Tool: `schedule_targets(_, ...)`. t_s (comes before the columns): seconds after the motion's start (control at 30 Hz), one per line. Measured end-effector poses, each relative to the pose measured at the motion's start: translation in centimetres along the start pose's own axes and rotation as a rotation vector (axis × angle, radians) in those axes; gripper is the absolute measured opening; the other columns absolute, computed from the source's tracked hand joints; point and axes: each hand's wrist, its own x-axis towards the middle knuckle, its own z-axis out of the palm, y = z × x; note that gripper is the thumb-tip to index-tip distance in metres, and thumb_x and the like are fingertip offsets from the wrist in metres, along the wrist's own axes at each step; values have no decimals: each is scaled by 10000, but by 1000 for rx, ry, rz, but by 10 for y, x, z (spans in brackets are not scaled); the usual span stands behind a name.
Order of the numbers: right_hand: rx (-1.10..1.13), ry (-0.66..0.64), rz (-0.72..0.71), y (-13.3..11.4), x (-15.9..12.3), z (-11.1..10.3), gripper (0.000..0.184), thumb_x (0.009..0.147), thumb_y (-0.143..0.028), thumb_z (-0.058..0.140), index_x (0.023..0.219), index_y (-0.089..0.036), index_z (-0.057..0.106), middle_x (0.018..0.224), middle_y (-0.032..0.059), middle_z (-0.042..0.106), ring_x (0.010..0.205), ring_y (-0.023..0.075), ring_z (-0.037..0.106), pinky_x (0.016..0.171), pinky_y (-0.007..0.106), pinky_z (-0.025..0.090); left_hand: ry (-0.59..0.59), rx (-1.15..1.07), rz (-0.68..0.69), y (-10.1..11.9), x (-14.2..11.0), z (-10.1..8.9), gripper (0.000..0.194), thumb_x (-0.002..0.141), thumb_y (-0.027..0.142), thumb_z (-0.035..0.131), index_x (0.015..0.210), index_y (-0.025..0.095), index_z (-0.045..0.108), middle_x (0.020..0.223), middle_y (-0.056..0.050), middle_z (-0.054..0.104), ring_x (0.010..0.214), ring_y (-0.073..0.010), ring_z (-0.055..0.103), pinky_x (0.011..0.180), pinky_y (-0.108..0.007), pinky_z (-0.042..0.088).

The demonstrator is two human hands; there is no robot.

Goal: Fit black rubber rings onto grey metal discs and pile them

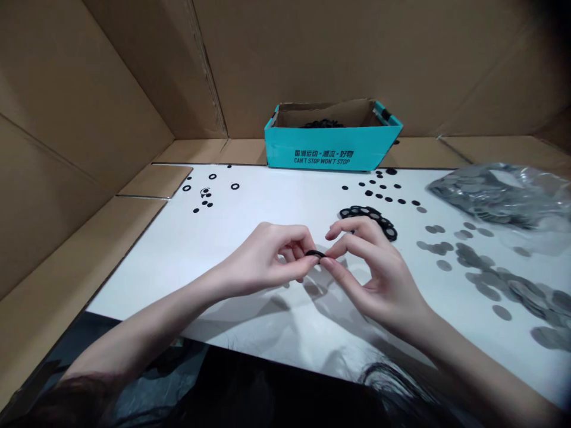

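A small black ring (314,254) is pinched between the fingertips of both hands above the white sheet (276,202). My left hand (267,258) curls its fingers round the ring from the left. From the right, my right hand (375,273) holds it between thumb and forefinger, the other fingers raised. Just behind the right hand lies a cluster of black rings (370,214).
A teal cardboard box (332,145) with black parts inside stands at the back. Loose black dots and rings (207,193) lie at the back left and near the box. Grey discs (491,273) spread at the right beside a clear bag of discs (499,193). Cardboard walls surround everything.
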Motion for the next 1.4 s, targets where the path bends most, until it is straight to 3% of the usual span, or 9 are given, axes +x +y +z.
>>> schedule_targets(0.17, -40, 33, -12, 1, -4, 7, 142, 940, -134, 649, 862, -246, 609, 1042, 67, 618, 1001, 246, 625, 875, 431, 499, -41, 73, -39, 0, 0, -5, 63, 877, 160, 658, 834, 125, 687, 670, 7, 676, 633, -89, 631, 614, -185, 474)
schedule_targets(0.37, 43, -17, 82, 4, -1, 1, 129, 962, -202, 650, 844, -249, 628, 1031, 63, 634, 1010, 248, 650, 883, 440, 519, 35, 43, 85, -7, 3, -2, 124, 934, 231, 632, 876, 130, 676, 801, -15, 693, 726, -99, 637, 692, -215, 494)
schedule_targets(0.6, -36, 14, 35, 3, 0, -2, 93, 950, -178, 660, 903, -251, 627, 1065, 76, 658, 1036, 259, 633, 903, 465, 501, 32, -28, 20, -6, 1, 5, 122, 945, 240, 613, 901, 136, 659, 709, 9, 656, 646, -95, 644, 637, -205, 486)
schedule_targets(0.77, -8, 57, 16, -3, -1, 4, 160, 927, -120, 634, 855, -248, 570, 1014, 64, 621, 966, 237, 644, 824, 417, 521, 23, 104, 31, 0, 1, 1, 78, 872, 181, 634, 803, 145, 645, 696, 22, 639, 639, -81, 576, 625, -195, 459)
schedule_targets(0.93, -49, 34, 61, -2, -2, 7, 119, 921, -170, 652, 845, -252, 612, 1002, 70, 646, 986, 267, 625, 873, 473, 501, 49, 229, 43, -2, 1, -2, 76, 848, 158, 631, 784, 145, 672, 677, 22, 644, 633, -86, 573, 630, -204, 449)
schedule_targets(1.07, -33, -23, 64, 2, 0, 1, 98, 935, -217, 656, 848, -258, 635, 1032, 77, 662, 1000, 273, 615, 890, 489, 492, 67, 163, 85, -5, 2, -1, 96, 877, 183, 632, 832, 135, 703, 736, -5, 683, 674, -95, 597, 664, -210, 476)
schedule_targets(1.23, -16, -38, 53, 2, 3, -6, 103, 958, -241, 641, 856, -256, 635, 1045, 84, 654, 1024, 278, 608, 907, 494, 479, -10, 57, 75, -4, 3, -1, 163, 960, 247, 591, 875, 132, 671, 736, -7, 674, 672, -97, 607, 647, -210, 470)
schedule_targets(1.4, -35, -39, 23, 1, 1, -5, 126, 956, -200, 635, 841, -249, 614, 1051, 79, 658, 1016, 274, 618, 870, 472, 476, -5, 45, 65, -3, 3, 2, 140, 939, 217, 597, 844, 132, 655, 694, 8, 643, 646, -87, 587, 625, -198, 461)
